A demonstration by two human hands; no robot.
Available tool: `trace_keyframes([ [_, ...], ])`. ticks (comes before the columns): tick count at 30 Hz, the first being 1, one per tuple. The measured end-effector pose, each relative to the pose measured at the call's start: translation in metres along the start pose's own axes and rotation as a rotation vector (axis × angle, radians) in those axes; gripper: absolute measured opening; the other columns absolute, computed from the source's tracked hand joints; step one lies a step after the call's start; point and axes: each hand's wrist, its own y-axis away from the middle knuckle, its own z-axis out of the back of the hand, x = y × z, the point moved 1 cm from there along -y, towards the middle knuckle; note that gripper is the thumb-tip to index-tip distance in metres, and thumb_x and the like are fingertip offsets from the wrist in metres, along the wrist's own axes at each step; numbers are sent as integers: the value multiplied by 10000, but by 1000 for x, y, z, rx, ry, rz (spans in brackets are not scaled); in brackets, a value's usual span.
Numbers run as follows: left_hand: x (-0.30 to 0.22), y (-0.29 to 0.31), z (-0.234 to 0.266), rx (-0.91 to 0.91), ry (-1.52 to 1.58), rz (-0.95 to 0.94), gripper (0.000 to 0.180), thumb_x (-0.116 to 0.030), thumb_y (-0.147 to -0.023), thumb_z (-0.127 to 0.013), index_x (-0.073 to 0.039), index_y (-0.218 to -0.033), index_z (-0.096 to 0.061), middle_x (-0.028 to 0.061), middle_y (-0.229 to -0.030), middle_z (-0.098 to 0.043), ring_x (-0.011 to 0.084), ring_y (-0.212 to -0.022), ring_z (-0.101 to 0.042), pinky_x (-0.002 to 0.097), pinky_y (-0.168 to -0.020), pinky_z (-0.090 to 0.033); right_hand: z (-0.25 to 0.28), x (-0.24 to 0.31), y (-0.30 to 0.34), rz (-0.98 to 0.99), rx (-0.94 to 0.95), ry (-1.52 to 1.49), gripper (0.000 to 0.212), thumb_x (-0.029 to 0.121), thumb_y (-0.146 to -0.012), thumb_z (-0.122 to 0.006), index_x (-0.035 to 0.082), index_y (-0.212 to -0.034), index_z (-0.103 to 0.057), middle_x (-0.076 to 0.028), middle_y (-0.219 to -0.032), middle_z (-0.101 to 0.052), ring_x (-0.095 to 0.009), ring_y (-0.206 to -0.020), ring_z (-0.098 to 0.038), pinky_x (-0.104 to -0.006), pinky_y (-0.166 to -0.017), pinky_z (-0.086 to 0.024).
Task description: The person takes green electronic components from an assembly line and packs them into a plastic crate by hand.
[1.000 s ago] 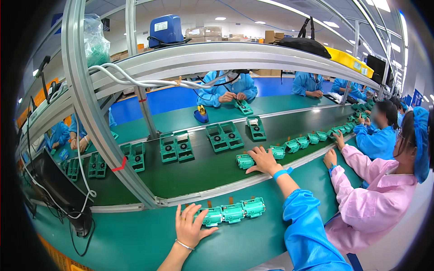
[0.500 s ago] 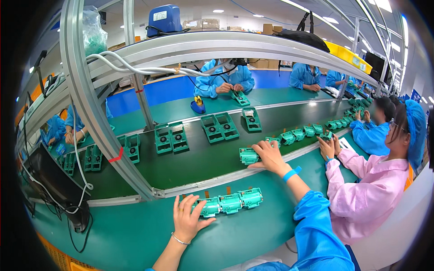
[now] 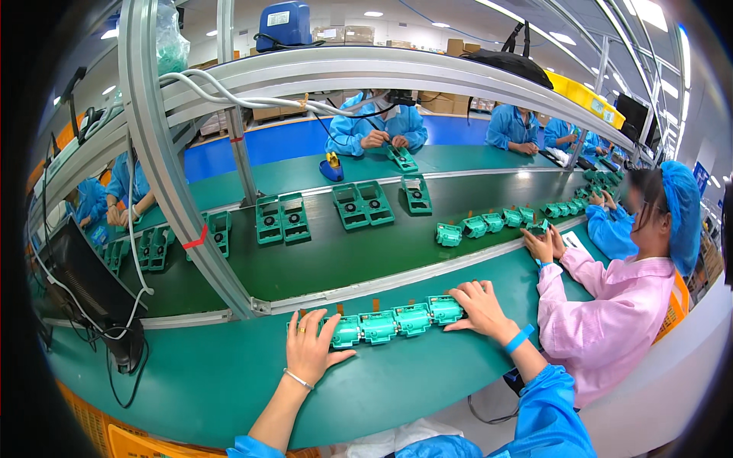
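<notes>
Several green plastic housings stand side by side in a row on the green bench in front of me, with small brown tabs sticking up behind them. My left hand (image 3: 311, 341) is wrapped over the left end of the row, its thumb at the front of a housing (image 3: 346, 331); the hand hides part of that end. At the right end, my right hand (image 3: 482, 311) grips another housing (image 3: 445, 309) between thumb and fingers. Two more housings, a middle one (image 3: 378, 327) and its neighbour (image 3: 413, 320), sit between my hands.
Beyond a metal rail, a dark green belt (image 3: 336, 263) carries more housings (image 3: 449, 234) and flat green trays (image 3: 363, 204). A metal post (image 3: 164, 160) rises at left beside a black monitor (image 3: 88, 286). A co-worker in pink (image 3: 611, 305) handles a housing at my right.
My right hand has come back from the belt toward me with a housing and set it at the row's right end. My left hand stays at the left end.
</notes>
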Motion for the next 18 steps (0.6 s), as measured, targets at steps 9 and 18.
trace_keyframes([
  [9,10,2,11,96,-94,52,881,-619,-622,-864,-117,-1308,-630,100,-1199,-613,290,-1097,-597,496,-1047,-427,-6,16,-13,98,-29,67,815,700,-727,-759,127,-1291,-626,-72,-1132,-605,-285,-1092,-563,-494,-1034,-366],
  [18,26,2,17,224,-130,40,947,-767,-637,-761,-103,-1298,-621,83,-1190,-608,269,-1114,-595,451,-1009,-408,-6,29,-19,105,-103,112,895,763,-649,-733,109,-1255,-654,-49,-1118,-644,-249,-1077,-597,-582,-1123,-324],
])
